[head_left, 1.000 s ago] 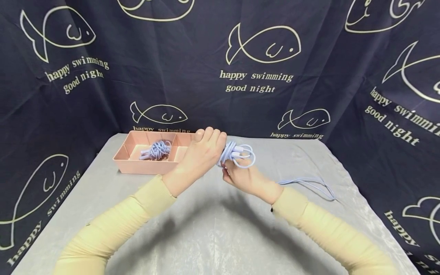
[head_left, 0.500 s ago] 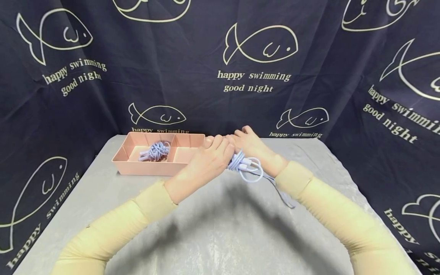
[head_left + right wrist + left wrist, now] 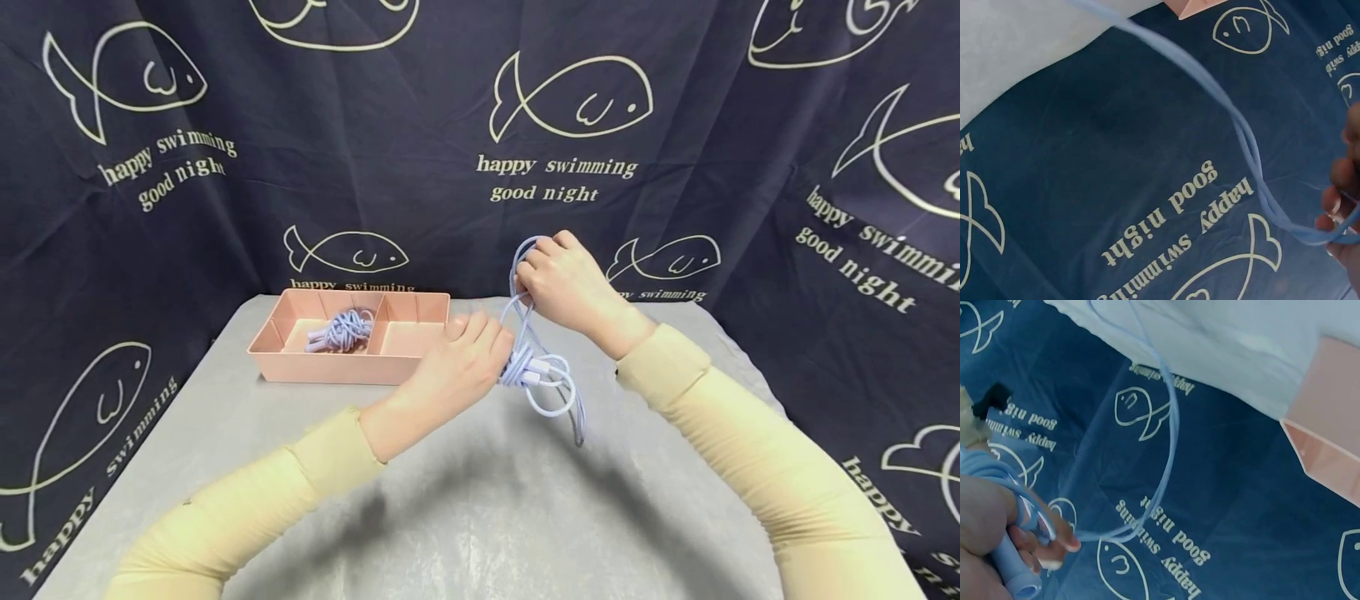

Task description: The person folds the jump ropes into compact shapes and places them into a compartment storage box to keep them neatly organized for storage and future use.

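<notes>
Two hands [image 3: 467,357] [image 3: 566,282] hold blue cable [image 3: 516,368] near the box's right edge [image 3: 447,307].

Pale grey cloth-covered table [image 3: 480,525], 1 pink box [image 3: 330,368] on it, 2 compartments, near the far edge

Both sleeves I'm seeing on the head cam are long and pale yellow, the left sleeve [image 3: 247,508] and the right sleeve [image 3: 742,450] pretty much a match, with soft creases along the fabric. Each ends in a broad plain band, the left cuff [image 3: 337,446] and the right cuff [image 3: 663,367]. The left one has a tiny dark mark [image 3: 187,502] near the elbow (can't tell from here if it's a stain or a snag). My left wrist feed shows a blurry black piece [image 3: 992,400] right by the other cuff.
</notes>
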`<state>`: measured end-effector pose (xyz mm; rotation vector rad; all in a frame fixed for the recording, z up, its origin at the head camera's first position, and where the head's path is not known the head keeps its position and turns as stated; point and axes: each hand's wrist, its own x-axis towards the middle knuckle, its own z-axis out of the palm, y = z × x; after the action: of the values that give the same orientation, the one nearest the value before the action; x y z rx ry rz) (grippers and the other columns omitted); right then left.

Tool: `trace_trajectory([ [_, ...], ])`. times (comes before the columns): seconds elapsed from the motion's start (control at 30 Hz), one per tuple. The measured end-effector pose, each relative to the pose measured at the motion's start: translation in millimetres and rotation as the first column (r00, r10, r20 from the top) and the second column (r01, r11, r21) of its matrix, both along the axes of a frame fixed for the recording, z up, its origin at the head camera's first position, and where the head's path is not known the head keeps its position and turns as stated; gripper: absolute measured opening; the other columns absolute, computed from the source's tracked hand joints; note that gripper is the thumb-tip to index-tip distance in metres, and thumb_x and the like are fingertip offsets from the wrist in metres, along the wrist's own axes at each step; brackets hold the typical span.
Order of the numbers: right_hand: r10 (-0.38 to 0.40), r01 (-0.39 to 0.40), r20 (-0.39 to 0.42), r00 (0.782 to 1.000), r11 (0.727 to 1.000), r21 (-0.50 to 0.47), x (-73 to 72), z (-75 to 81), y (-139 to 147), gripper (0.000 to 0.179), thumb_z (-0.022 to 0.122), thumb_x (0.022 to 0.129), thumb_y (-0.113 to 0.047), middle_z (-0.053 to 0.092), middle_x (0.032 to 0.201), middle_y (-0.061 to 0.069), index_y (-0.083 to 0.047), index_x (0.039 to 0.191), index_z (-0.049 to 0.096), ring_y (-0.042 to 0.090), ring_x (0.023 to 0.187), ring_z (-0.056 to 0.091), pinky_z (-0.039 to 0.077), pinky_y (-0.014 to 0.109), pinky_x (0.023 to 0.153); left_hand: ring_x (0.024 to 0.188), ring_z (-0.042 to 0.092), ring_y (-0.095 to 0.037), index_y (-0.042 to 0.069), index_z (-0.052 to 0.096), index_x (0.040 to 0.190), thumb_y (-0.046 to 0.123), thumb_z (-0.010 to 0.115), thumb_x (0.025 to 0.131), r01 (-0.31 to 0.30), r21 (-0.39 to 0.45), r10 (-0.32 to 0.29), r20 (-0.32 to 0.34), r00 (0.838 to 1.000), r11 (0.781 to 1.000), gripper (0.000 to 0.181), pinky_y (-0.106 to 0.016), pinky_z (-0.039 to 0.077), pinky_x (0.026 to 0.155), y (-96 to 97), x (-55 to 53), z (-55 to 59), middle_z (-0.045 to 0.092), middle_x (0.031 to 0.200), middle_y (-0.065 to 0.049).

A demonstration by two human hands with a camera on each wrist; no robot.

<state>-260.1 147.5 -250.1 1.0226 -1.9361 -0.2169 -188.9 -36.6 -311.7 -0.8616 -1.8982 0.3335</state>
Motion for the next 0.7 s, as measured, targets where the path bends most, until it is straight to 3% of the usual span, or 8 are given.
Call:
trace_trajectory([
  [0.17,-0.021,0.001,-0.142,0.99,0.99,-0.139,6.1,4.6,-3.7,0.022,0.048,0.084,-0.01,0.052,0.061,0.01,-0.004,0.063,0.052,0.03,0.064,0.048,0.039,0.041,0.062,0.073,0.046,-0.02,0.01,0.049,0.084,0.01,0.032,0.095,-0.028,0.055,0.027,0.019,0.999,0.998,0.021,-0.031,0.032,0.066,0.3,-2.0,-4.9,0.048,0.074,-0.003],
  [0.3,-0.038,-0.018,-0.219,0.975,0.969,-0.247,12.2,6.9,-8.7,0.025,0.048,0.084,-0.011,0.047,0.057,0.009,-0.004,0.06,0.047,0.03,0.06,0.046,0.037,0.042,0.057,0.072,0.046,-0.02,0.01,0.049,0.083,0.009,0.033,0.095,-0.077,0.069,0.077,0.011,0.997,0.995,0.02,-0.032,0.031,0.068,0.2,-6.6,-2.6,0.049,0.073,-0.003],
  [0.5,-0.063,-0.021,-0.25,0.966,0.947,-0.319,28.5,10.7,-17.0,0.028,0.052,0.08,-0.007,0.043,0.051,0.007,-0.005,0.053,0.045,0.03,0.059,0.046,0.034,0.041,0.054,0.07,0.044,-0.02,0.01,0.051,0.083,0.007,0.026,0.097,-0.184,0.106,0.185,-0.003,0.983,0.977,0.029,-0.032,0.031,0.067,2.0,-12.7,4.5,0.048,0.072,-0.004],
  [0.7,-0.063,-0.013,-0.24,0.969,0.953,-0.302,46.4,10.7,-24.5,0.024,0.049,0.071,0.002,0.04,0.051,0.008,-0.005,0.051,0.04,0.03,0.056,0.043,0.031,0.04,0.052,0.068,0.043,-0.02,0.01,0.051,0.082,0.007,0.024,0.097,-0.294,0.18,0.302,-0.019,0.953,0.939,0.031,-0.033,0.031,0.066,1.8,-23.3,10.2,0.048,0.07,-0.003],
])
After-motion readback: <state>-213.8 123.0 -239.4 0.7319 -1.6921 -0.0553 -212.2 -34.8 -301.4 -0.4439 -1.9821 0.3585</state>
